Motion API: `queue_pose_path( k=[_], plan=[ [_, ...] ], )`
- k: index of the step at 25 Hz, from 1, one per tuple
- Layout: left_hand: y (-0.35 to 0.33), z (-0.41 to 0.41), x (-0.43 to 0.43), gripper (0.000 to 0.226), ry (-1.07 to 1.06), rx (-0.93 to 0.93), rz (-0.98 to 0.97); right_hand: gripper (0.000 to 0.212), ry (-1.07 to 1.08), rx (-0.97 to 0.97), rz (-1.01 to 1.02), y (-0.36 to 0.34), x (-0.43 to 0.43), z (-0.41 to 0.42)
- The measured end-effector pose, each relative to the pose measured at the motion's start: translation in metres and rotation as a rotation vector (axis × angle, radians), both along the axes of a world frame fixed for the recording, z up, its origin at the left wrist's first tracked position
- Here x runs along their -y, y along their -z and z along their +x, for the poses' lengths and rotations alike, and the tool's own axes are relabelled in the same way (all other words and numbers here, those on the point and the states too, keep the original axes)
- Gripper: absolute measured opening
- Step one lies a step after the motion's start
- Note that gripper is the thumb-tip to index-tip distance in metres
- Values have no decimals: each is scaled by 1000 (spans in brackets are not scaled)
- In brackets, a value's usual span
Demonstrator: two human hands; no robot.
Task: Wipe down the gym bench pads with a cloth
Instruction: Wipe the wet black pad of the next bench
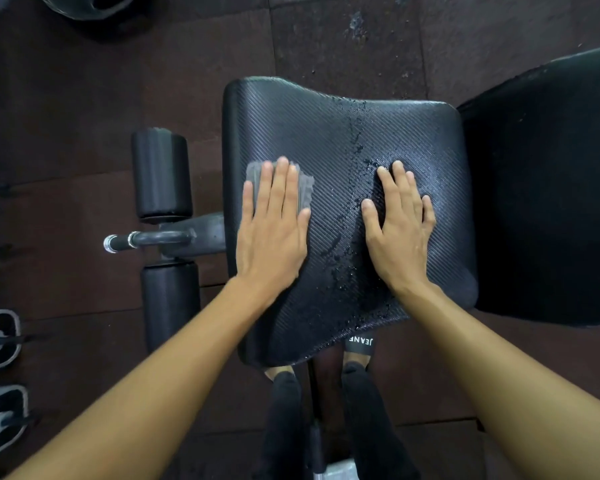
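My left hand (pixel 274 223) flat, fingers straight, pressing grey cloth (pixel 280 187) onto left part of seat pad (pixel 326 133). My right hand (pixel 400 223) flat, fingers relaxed, resting bare on right part of same pad, grasping nothing. Water droplets (pixel 352 140) in band down pad's middle, between hands. Back pad (pixel 548 188) just beside seat pad, right. Two foam rollers (pixel 161 174) on metal bar, left of seat.

left hand (pixel 272 233) presses grey cloth (pixel 278 185) on wet seat pad (pixel 326 133); right hand (pixel 400 223) flat beside.
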State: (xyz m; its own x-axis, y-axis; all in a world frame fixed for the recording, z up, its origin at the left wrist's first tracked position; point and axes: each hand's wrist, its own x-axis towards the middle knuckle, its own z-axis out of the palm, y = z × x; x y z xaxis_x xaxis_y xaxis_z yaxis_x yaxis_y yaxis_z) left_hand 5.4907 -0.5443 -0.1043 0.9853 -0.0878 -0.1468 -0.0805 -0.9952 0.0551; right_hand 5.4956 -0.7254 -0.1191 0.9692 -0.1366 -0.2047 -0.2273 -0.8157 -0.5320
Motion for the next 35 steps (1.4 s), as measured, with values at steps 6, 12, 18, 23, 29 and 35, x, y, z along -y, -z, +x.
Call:
queue_pose_path(
  k=[6,12,18,23,29,35],
  plan=[
    [4,-19,32,62,60,-14,-25,49,17,-20,141,-1,6,4],
    [-2,-119,40,62,156,-13,0,49,-1,-23,163,-2,8,5],
    [-5,-99,3,60,-73,-27,18,49,-8,-37,189,-3,9,4],
    [3,-68,45,63,-94,9,-41,49,-9,-40,183,-2,11,6],
    [-8,-116,79,58,-29,8,-284,42,60,15,275,-16,13,-3],
    [-3,-76,-5,49,-378,120,-430,52,-108,51,122,-32,-51,-121]
  ],
)
